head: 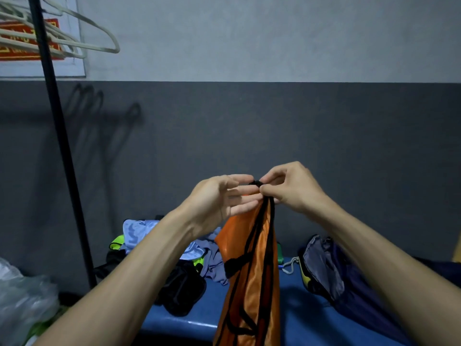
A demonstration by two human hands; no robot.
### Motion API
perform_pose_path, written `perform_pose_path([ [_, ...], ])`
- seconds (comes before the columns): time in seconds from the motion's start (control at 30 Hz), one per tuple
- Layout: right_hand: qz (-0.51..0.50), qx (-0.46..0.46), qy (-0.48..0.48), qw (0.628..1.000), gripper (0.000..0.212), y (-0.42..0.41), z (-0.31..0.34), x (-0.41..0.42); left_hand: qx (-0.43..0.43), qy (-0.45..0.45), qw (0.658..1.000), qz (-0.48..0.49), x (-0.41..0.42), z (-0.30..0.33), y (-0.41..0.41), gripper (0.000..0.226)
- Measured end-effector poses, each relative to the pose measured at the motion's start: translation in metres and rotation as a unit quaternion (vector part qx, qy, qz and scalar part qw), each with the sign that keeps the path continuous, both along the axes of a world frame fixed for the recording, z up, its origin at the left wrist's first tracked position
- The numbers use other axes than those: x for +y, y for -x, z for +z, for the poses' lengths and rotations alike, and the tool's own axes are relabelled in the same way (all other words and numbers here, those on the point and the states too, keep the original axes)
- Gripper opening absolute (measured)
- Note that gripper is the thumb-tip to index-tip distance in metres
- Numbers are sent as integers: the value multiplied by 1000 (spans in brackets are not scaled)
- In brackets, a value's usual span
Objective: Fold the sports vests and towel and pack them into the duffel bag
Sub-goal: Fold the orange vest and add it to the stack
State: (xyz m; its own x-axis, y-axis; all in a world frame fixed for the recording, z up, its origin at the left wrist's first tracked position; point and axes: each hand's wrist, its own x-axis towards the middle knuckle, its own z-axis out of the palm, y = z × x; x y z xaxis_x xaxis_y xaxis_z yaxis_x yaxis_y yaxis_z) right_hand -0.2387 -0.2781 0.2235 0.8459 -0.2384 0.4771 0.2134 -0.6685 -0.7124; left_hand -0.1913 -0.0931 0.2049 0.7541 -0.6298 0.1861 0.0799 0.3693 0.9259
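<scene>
The right hand point(289, 188) pinched the orange vest point(249, 275) by its black-trimmed top; the left hand point(222, 196) was open beside it. The vest looked light, slippery and limp.

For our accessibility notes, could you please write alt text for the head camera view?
Two bare hands hold up an orange vest with black trim: the right hand pinches its gathered top, the left hand is open beside it. Below, a blue bench holds a clothes pile and a dark bag.

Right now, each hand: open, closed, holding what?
Left hand: open, straight fingers against the orange vest.
Right hand: pinching the vest's black straps at the top.
</scene>
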Motion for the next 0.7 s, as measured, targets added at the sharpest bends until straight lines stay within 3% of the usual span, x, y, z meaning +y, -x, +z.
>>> perform_pose_path([
  [0.07, 61, 3, -16, 998, 13, 6, 11, -12, -123, -49, 987, 91, 5, -5, -5, 34],
  [0.17, 113, 1, -5, 994, 18, 17, 42, -35, -291, -95, 922, 237, 19, -8, -17, 29],
  [0.33, 163, 41, 22, 986, 23, 20, 73, -49, -420, -90, 884, 187, 20, -7, -5, 20],
  [0.43, 167, 33, 45, 984, 19, 20, 77, -45, -452, -127, 863, 187, 9, -10, 5, 30],
  [0.57, 165, 23, 71, 983, 15, 18, 72, -40, -444, -141, 866, 184, -3, -16, 10, 35],
  [0.7, 168, 14, 85, 982, 14, 15, 67, -39, -436, -161, 869, 167, -9, -22, 15, 19],
])
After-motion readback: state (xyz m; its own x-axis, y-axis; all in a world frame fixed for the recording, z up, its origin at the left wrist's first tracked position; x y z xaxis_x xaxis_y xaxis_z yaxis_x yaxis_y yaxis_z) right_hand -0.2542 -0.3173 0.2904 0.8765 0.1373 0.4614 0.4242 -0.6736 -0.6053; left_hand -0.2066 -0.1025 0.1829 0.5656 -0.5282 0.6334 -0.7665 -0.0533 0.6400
